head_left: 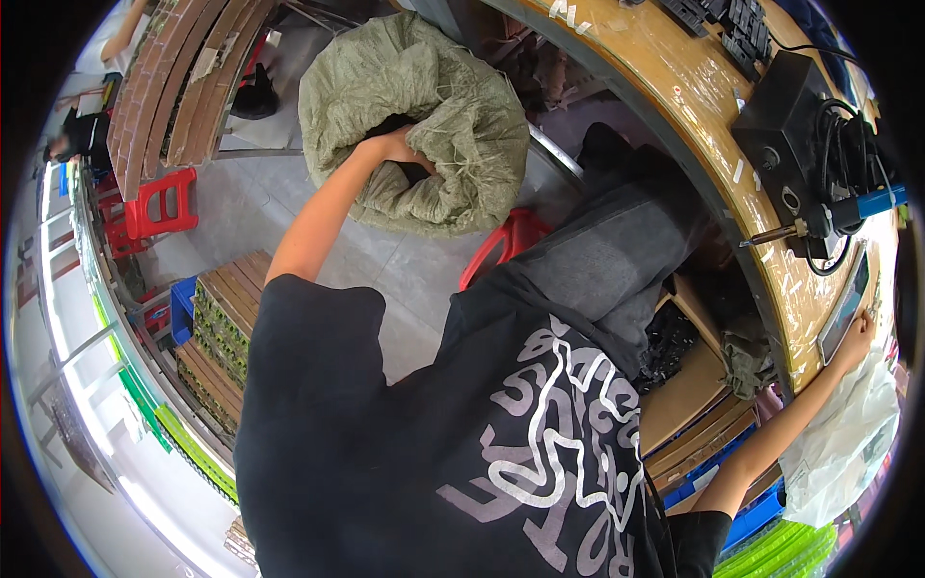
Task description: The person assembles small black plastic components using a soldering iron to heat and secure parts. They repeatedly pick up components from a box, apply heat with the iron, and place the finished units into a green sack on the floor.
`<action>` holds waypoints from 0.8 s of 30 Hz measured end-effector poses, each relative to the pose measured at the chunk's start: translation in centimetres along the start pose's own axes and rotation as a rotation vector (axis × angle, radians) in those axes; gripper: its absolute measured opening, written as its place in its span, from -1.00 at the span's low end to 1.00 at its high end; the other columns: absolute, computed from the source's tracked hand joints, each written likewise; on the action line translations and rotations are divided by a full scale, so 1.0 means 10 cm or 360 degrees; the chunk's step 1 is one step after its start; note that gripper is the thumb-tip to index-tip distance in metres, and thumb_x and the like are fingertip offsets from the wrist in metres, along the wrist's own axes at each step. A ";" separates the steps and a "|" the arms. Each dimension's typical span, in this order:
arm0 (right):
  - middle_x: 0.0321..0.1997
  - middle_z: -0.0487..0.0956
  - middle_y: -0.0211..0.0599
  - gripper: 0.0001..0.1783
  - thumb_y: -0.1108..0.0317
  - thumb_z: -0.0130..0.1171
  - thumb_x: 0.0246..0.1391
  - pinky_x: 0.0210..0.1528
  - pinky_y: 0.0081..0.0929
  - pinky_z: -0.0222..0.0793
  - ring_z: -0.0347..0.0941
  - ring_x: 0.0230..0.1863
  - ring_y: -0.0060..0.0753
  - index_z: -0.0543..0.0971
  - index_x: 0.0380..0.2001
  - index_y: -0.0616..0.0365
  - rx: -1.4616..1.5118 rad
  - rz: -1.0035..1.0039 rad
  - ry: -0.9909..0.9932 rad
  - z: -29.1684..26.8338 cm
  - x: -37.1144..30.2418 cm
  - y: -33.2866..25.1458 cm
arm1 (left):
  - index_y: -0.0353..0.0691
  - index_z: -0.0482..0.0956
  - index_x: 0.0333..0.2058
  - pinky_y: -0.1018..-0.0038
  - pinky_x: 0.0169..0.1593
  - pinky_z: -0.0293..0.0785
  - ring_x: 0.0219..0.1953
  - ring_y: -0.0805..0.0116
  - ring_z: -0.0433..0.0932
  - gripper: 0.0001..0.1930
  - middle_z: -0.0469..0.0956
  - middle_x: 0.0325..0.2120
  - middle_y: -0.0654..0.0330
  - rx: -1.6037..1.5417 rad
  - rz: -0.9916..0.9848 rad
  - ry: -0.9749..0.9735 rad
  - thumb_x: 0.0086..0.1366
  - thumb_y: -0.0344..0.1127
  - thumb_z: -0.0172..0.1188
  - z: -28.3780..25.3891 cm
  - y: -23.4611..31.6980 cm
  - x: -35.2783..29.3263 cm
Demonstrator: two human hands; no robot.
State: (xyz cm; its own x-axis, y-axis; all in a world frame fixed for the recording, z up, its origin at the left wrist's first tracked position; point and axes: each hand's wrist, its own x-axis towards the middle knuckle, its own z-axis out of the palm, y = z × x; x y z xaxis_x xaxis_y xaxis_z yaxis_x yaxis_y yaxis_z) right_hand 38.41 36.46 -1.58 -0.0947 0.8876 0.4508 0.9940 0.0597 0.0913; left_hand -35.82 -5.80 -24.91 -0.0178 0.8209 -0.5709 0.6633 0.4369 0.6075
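My left hand (393,147) reaches into the mouth of a bulky olive-green woven sack (472,106) on the floor. Its fingers go down past the folded rim, and the sack's inside is dark, so what they touch is hidden. Far to the right, my right hand (852,341) is at the edge of the wooden workbench (689,72), fingers curled. It is right beside a flat, dark-screened device (845,303) like a phone, and above a crumpled whitish plastic bag (840,438). Whatever those fingers hold is too small to make out.
A soldering iron (819,220) with a blue handle lies against a black box (785,144) with coiled cable. Red stools (162,204) stand at the left, one partly under the sack's right side. Stacked boards (226,308) and a cardboard box (689,385) flank me.
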 end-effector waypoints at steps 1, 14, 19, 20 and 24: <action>-0.21 0.50 -0.22 -0.70 0.25 -0.12 -0.06 -0.21 -0.37 0.31 0.43 -0.23 -0.16 0.51 -0.26 0.01 -0.0013 0.0020 -0.0011 0.00 -0.01 0.01 | -0.19 0.29 -0.02 0.49 0.06 0.16 0.02 0.22 0.25 -0.19 0.30 -0.03 0.08 -0.0012 -0.0049 -0.0057 -0.34 -0.12 0.41 -0.08 0.13 -0.03; -0.22 0.50 -0.22 -0.68 0.24 -0.13 -0.06 -0.16 -0.39 0.29 0.42 -0.21 -0.18 0.51 -0.25 0.03 0.0012 -0.0025 0.0024 0.03 -0.01 0.02 | -0.26 0.26 -0.04 0.41 0.02 0.21 -0.03 0.13 0.29 -0.17 0.35 -0.10 0.01 0.0531 -0.0009 -0.0202 -0.34 -0.08 0.40 -0.67 0.76 0.01; -0.21 0.49 -0.20 -0.67 0.24 -0.14 -0.07 -0.14 -0.40 0.27 0.41 -0.20 -0.18 0.51 -0.24 0.02 0.0002 0.0006 -0.0001 0.10 0.03 0.04 | -0.34 0.34 -0.19 0.36 -0.19 0.33 -0.20 0.10 0.40 -0.30 0.42 -0.23 -0.03 0.0911 -0.0066 -0.0247 -0.35 -0.14 0.40 -0.97 0.69 0.22; -0.21 0.49 -0.20 -0.67 0.24 -0.14 -0.07 -0.13 -0.40 0.27 0.41 -0.19 -0.18 0.51 -0.24 0.01 -0.0025 0.0019 0.0002 0.09 0.01 0.08 | -0.40 0.38 -0.32 0.33 -0.26 0.34 -0.29 0.08 0.43 -0.41 0.46 -0.35 -0.03 0.1078 -0.0172 -0.0259 -0.35 -0.18 0.39 -1.06 1.04 0.16; -0.19 0.48 -0.19 -0.67 0.24 -0.14 -0.07 -0.12 -0.40 0.26 0.40 -0.18 -0.17 0.50 -0.23 0.01 -0.0025 -0.0039 0.0016 0.16 0.05 0.11 | -0.44 0.41 -0.41 0.35 -0.24 0.34 -0.29 0.04 0.44 -0.49 0.48 -0.43 -0.04 0.0994 -0.0212 -0.0083 -0.35 -0.24 0.36 -1.31 1.45 -0.20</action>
State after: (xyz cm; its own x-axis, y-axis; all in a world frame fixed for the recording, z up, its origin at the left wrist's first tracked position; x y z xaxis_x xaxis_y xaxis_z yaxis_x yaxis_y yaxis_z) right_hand 39.59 37.68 -2.70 -0.1199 0.8813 0.4570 0.9904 0.0744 0.1162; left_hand -35.97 3.74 -7.73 -0.1045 0.7484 -0.6549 0.9691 0.2247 0.1021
